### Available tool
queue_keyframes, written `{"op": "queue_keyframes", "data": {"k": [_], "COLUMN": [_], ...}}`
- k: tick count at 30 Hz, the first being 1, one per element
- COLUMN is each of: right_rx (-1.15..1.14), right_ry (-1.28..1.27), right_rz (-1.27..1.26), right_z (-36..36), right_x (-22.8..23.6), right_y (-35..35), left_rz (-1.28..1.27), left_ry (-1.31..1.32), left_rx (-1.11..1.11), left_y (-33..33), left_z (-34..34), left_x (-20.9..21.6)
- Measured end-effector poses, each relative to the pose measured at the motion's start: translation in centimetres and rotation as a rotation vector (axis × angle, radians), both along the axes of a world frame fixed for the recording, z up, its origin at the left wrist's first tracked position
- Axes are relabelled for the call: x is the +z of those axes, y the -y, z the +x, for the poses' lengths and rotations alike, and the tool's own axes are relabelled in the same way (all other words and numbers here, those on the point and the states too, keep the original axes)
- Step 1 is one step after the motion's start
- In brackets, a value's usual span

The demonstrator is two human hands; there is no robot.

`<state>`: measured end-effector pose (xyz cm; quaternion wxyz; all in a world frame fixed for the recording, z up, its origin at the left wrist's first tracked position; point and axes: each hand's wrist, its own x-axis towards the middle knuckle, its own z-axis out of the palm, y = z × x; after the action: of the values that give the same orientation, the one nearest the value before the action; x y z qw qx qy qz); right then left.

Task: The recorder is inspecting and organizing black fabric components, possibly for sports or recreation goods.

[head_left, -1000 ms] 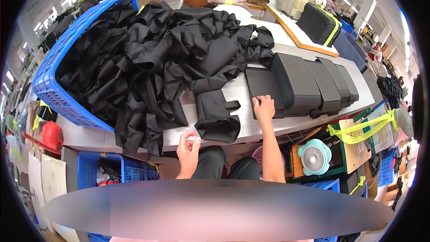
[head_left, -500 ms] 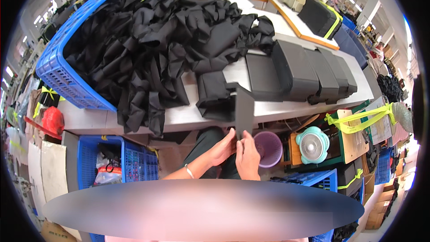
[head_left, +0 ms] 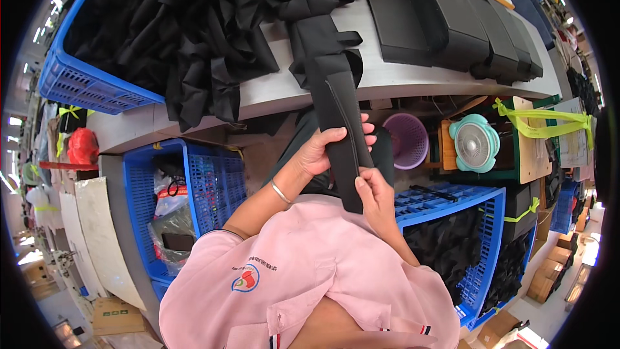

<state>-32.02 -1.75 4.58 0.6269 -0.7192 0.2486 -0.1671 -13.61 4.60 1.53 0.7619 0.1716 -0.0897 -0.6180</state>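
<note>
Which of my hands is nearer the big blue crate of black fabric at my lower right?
Right. Your right hand is just left of the blue crate; your left hand is farther left and farther forward.

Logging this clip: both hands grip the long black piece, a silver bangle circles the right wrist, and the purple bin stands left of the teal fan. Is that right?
Not quite: the head view shows the silver bangle on the left wrist. The left hand and right hand do grip the long black piece, and the purple bin stands left of the teal fan.
</note>
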Motion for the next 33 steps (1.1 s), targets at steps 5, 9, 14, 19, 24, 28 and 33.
{"op": "queue_keyframes", "data": {"k": [5,9,14,19,24,28,33], "right_rx": [-0.070,-0.168,-0.001,-0.076,0.061,-0.012,-0.130], "right_ry": [-0.123,-0.052,-0.092,0.045,-0.081,-0.024,0.099], "right_rz": [-0.123,-0.962,0.045,0.187,0.288,0.601,0.498], "right_z": [1.6,2.9,3.3,3.1,4.5,5.6,5.9], "right_x": [0.2,-0.3,-1.7,-2.2,-3.0,-3.5,-2.5], "right_y": [0.0,0.4,1.1,3.2,5.4,6.1,5.7], "left_rz": [0.234,0.273,0.251,0.593,0.826,0.690,0.681], "left_ry": [0.079,0.125,0.370,1.307,1.383,1.291,1.315], "left_rx": [0.151,0.197,0.164,0.735,0.857,0.717,0.721], "left_y": [-0.8,-0.3,-0.3,-1.2,-0.4,0.3,1.0], "left_z": [0.9,0.8,-0.1,2.3,9.4,12.7,12.1], "left_x": [0.6,0.7,0.5,-1.6,-3.6,-3.2,-2.1]}}
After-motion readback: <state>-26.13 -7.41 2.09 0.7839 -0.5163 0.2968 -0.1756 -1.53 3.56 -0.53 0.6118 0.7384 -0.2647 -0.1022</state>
